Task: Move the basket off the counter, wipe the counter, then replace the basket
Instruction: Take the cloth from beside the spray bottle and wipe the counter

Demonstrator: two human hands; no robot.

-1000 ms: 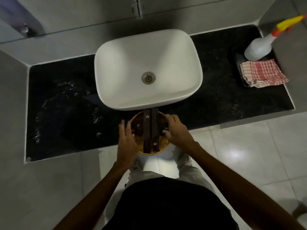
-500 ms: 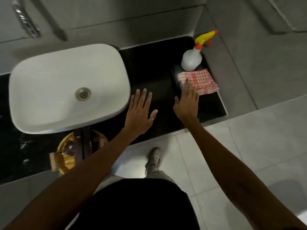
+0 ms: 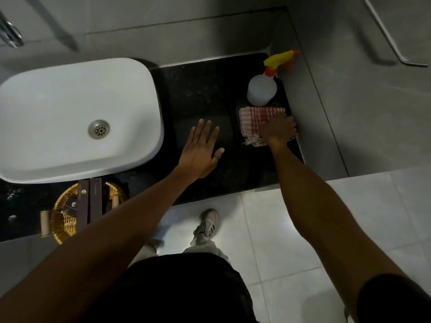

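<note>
Right hand (image 3: 277, 130) pressed onto folded red-checked cloth (image 3: 256, 120), grasp unclear | left hand (image 3: 200, 150) spread flat, empty, above black stone worktop (image 3: 210, 96) | round woven wicker basket (image 3: 67, 213) sits at worktop's front edge by white basin (image 3: 70, 108) | wiping not started, basket replacement left.

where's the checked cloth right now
In the head view the checked cloth lies at the counter's far right end, just in front of the spray bottle, under the right hand.
</note>
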